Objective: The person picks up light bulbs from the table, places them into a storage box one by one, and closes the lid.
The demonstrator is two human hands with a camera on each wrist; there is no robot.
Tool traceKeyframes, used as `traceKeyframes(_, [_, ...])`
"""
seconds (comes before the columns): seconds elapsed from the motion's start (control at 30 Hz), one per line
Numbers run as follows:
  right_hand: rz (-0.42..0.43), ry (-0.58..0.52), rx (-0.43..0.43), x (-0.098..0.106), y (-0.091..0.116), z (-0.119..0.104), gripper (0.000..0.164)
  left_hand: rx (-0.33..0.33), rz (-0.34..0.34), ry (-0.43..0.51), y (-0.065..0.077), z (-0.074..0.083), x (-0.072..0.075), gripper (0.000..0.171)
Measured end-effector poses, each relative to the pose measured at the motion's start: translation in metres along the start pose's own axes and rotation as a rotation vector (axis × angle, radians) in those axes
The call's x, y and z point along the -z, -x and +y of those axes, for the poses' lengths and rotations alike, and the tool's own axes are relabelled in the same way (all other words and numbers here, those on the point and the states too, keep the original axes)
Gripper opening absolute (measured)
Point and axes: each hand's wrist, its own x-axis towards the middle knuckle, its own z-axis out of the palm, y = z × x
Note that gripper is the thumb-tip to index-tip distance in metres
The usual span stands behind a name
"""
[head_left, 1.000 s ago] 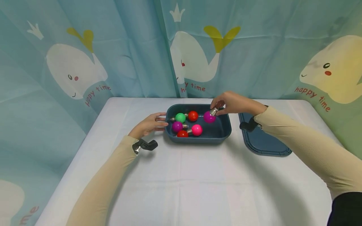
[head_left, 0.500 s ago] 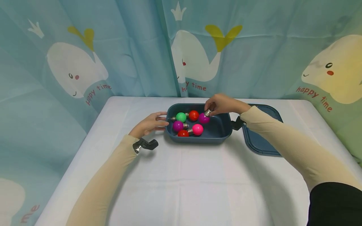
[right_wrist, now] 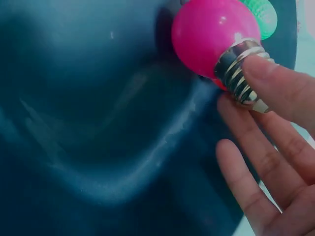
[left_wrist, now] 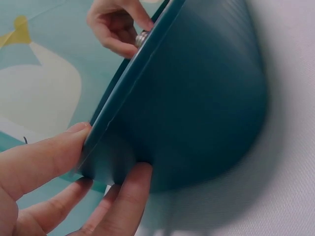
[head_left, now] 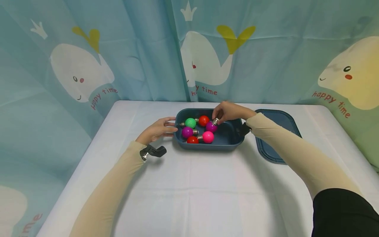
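Observation:
A dark blue plastic bin [head_left: 228, 147] stands on the white table with colored light bulbs inside. My right hand [head_left: 232, 110] pinches a purple light bulb [head_left: 211, 127] by its metal screw base, round end down, inside the bin beside a red bulb [head_left: 203, 120]. In the right wrist view, thumb and fingertips lie against the base of this bulb [right_wrist: 216, 32]. My left hand [head_left: 157, 129] touches the bin's left end with nearly straight fingers. In the left wrist view these fingertips [left_wrist: 142, 172] rest on the bin's outer wall and rim.
Left in the bin lie a green bulb [head_left: 190, 123], another purple bulb [head_left: 187, 132], a pink bulb [head_left: 208, 137] and a second red bulb [head_left: 192, 140]. A dark blue lid [head_left: 270, 153] lies to the right, partly under the right sleeve. A curtain [head_left: 148, 65] hangs behind the table.
My right hand has moved left and slightly down with the purple bulb, bringing it from the bin's right part close to the other bulbs. My left hand stays at the bin's end.

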Motion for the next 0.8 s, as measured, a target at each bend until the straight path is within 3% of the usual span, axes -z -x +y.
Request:
traceKeyframes(0.17, [-0.035,-0.079,-0.028,-0.003,-0.004,0.003,0.020,0.006,-0.001,0.002,0.001,0.001,-0.001,0.067])
traceKeyframes(0.57, [-0.072,-0.110,0.003,-0.012,-0.015,0.013,0.021,-0.006,-0.008,-0.004,-0.001,-0.001,0.001,0.067])
traceKeyframes(0.8, [-0.107,-0.141,-0.030,-0.016,-0.019,0.014,0.020,-0.007,-0.006,-0.008,-0.003,-0.003,0.002,0.066])
